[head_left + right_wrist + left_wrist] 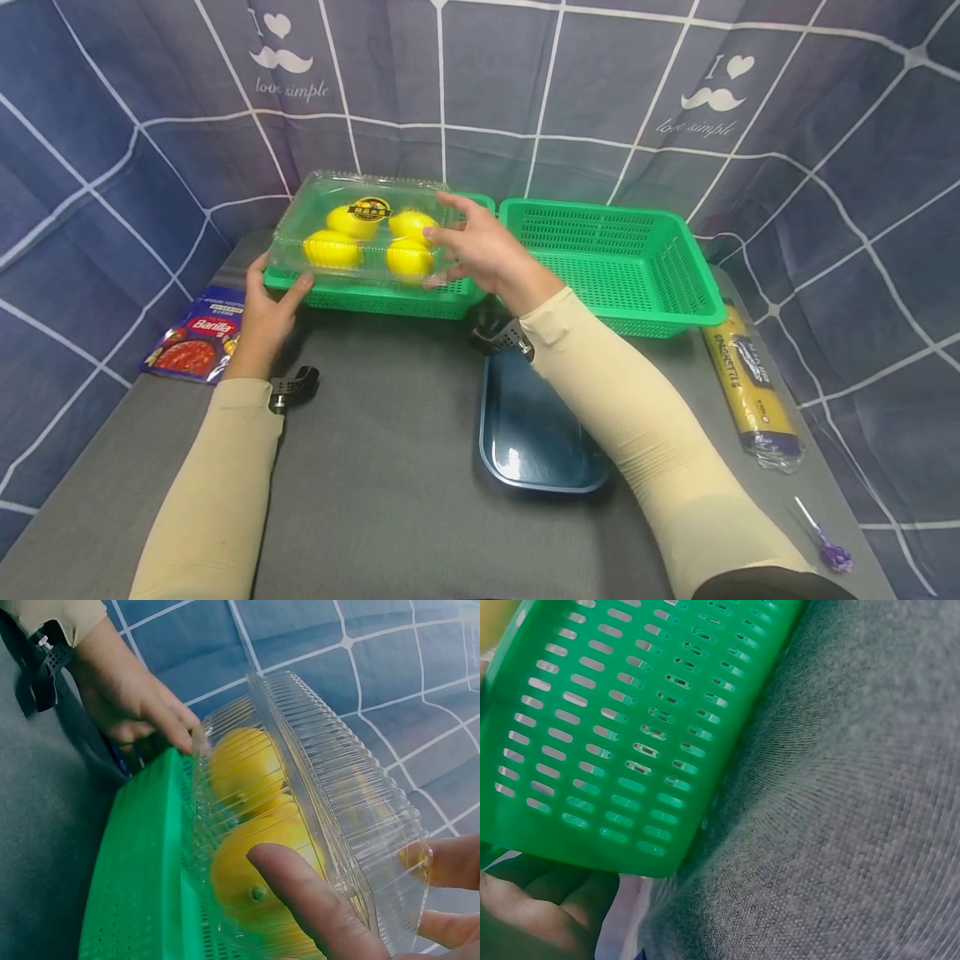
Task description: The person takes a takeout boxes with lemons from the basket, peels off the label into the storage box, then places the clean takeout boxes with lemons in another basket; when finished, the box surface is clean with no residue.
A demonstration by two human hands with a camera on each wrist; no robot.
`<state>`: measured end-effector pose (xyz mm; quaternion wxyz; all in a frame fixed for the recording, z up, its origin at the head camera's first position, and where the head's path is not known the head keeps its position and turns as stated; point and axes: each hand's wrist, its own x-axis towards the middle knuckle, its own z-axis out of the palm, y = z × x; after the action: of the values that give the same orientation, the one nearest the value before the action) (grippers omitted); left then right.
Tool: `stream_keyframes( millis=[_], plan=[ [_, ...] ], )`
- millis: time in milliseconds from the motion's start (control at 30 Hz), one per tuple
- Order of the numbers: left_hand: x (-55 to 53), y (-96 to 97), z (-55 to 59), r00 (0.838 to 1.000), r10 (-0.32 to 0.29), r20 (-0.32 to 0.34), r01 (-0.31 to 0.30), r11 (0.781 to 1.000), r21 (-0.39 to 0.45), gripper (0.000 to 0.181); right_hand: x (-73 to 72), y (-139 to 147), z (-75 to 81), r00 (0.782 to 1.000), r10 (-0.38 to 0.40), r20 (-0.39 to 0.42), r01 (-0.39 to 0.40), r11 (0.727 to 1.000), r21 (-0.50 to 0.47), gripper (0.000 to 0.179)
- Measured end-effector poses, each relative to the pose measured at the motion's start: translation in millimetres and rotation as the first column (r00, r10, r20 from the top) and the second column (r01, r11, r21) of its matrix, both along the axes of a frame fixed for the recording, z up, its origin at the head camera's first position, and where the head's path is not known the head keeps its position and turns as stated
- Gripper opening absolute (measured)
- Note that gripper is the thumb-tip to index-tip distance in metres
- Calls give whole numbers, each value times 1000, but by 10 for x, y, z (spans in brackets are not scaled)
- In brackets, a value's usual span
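A clear plastic clamshell box [300, 225] holding several yellow lemons [255, 870] is tilted over the left green basket [375, 302]. My right hand [487, 250] grips the box's right end, the thumb on one side and the fingers spread on the other. At the near left corner, my left hand [266, 321] holds the box between thumb and fingers, right by the basket's end. The left wrist view shows the perforated basket wall [630, 712] with part of the left hand [540, 907] below it. A black label [369, 209] marks the lid.
A second green basket [697, 283] stands to the right. In front of it lies a dark blue tray [540, 425], partly under my right forearm. A Barilla pouch [197, 337] is at left. A spaghetti pack [750, 383] and purple-wrapped lollipop [834, 554] lie at right.
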<state>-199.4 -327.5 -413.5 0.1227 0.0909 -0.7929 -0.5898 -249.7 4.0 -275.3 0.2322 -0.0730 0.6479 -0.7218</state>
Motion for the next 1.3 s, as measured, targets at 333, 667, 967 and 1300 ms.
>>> stream_keyframes(
  millis=[333, 667, 967, 1300],
  plan=[
    [2, 13, 13, 1000, -5, -30, 5, 1000, -13, 92, 95, 44, 23, 1000, 17, 11, -16, 999, -35, 74],
    [-48, -49, -73, 1000, -18, -14, 17, 998, -61, 91, 173, 90, -7, 1000, 26, 2, -26, 999, -42, 73],
    [-60, -43, -77, 996, 2, -88, -11, 995, -101, 89, 297, 125, -3, 999, 44, -21, -45, 997, -61, 73],
    [-65, -64, -74, 991, -21, -134, -24, 945, -326, 71, 473, 172, 8, 995, 81, -54, -82, 996, -29, 75]
  ],
)
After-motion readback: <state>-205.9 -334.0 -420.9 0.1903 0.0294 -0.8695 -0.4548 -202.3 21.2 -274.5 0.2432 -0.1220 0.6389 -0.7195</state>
